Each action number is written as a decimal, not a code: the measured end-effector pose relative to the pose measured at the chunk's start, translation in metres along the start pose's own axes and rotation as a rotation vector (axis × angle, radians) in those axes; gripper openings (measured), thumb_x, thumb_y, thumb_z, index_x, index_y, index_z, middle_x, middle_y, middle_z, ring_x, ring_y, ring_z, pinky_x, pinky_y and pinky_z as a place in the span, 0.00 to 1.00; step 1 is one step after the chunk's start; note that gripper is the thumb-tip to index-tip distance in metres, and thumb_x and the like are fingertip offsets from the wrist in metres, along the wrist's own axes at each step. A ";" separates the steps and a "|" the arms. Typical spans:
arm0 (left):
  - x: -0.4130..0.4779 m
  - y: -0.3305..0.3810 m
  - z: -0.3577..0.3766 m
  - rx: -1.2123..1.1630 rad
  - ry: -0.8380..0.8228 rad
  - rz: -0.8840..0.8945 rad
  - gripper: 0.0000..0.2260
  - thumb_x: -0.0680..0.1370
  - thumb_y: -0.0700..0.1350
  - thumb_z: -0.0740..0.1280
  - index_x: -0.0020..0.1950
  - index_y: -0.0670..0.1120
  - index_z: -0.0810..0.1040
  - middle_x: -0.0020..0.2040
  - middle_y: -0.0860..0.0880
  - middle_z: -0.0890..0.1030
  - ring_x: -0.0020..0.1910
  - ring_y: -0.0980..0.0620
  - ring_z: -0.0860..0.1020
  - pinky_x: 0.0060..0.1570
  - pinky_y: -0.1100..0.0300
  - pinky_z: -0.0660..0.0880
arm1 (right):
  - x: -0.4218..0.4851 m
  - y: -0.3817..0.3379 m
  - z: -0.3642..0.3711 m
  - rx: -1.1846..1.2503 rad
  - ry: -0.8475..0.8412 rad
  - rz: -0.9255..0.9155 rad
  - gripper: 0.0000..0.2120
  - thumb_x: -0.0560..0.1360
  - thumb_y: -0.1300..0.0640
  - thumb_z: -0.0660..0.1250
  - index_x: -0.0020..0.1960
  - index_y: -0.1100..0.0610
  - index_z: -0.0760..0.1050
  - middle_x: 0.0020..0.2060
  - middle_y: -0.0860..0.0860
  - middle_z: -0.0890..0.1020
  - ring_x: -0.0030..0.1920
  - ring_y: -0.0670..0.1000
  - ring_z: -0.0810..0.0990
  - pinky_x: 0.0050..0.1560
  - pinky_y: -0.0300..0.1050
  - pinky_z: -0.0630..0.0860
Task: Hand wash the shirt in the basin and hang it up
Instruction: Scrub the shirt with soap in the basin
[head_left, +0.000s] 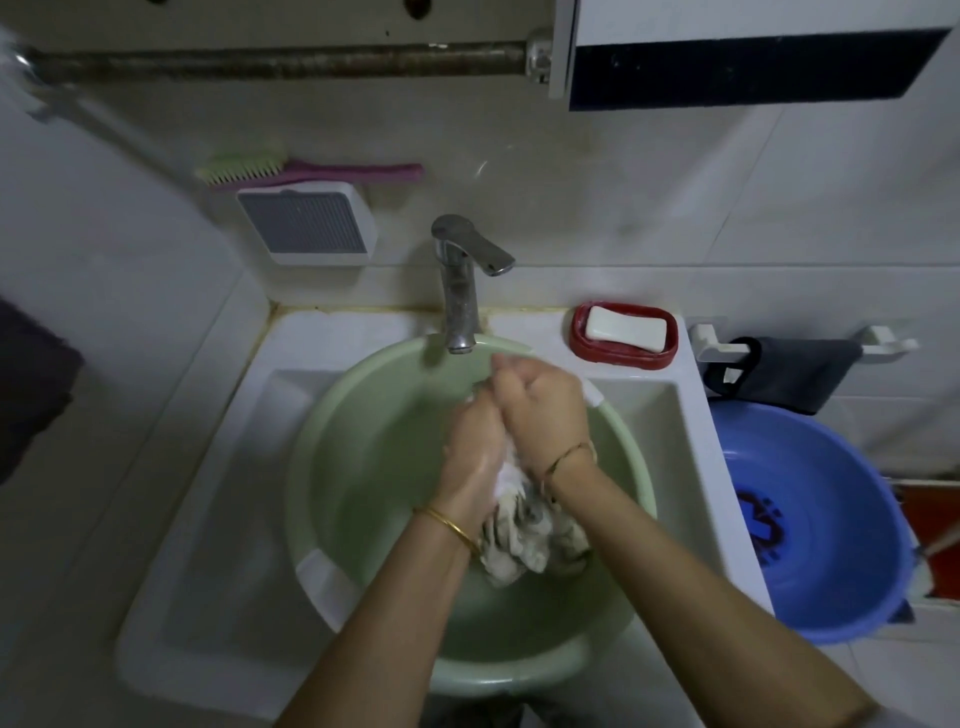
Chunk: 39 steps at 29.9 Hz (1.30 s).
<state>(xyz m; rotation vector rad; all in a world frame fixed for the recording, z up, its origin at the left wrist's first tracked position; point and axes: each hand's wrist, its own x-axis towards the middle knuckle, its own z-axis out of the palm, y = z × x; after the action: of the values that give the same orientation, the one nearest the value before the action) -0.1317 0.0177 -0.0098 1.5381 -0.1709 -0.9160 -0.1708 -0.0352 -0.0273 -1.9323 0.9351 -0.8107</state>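
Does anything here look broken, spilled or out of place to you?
Nothing spilled. The green basin has white patches on its rim, near left and far right, perhaps tape over cracks. The left hand and right hand grip the shirt normally.

You can see a metal tap (460, 291) at the back edge of the white sink (208, 571). At the sink's back right corner, a white bar of soap (626, 328) lies in a red soap dish (579, 344). Right of the sink sits a blue tub (831, 587). Above it a dark cloth (800, 371) hangs on a white rail (883, 340). On the wall, a green and pink brush (249, 167) rests on a white box (311, 223).
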 end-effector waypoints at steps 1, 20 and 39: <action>0.001 0.003 0.000 -0.054 -0.023 0.006 0.15 0.83 0.40 0.51 0.43 0.39 0.73 0.37 0.46 0.75 0.41 0.50 0.74 0.41 0.65 0.74 | -0.010 -0.003 0.004 -0.014 -0.030 -0.049 0.21 0.76 0.48 0.57 0.26 0.52 0.66 0.23 0.50 0.70 0.30 0.51 0.70 0.34 0.45 0.66; 0.007 0.021 -0.029 0.563 -0.048 0.337 0.11 0.71 0.53 0.70 0.47 0.47 0.83 0.43 0.51 0.85 0.44 0.50 0.82 0.50 0.48 0.79 | -0.001 0.043 -0.043 0.288 -0.385 0.144 0.22 0.67 0.55 0.76 0.55 0.47 0.69 0.49 0.45 0.80 0.49 0.43 0.80 0.50 0.39 0.77; 0.003 0.030 -0.045 0.202 0.054 0.327 0.28 0.76 0.29 0.57 0.68 0.58 0.65 0.45 0.57 0.77 0.32 0.67 0.79 0.27 0.72 0.73 | 0.001 0.068 -0.053 0.974 -0.082 0.746 0.04 0.80 0.60 0.60 0.48 0.59 0.67 0.38 0.55 0.83 0.36 0.51 0.83 0.32 0.43 0.81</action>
<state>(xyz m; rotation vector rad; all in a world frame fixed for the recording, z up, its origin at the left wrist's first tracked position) -0.0893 0.0444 0.0113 1.6580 -0.4733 -0.6110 -0.2336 -0.0829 -0.0619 -0.6865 0.8730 -0.5537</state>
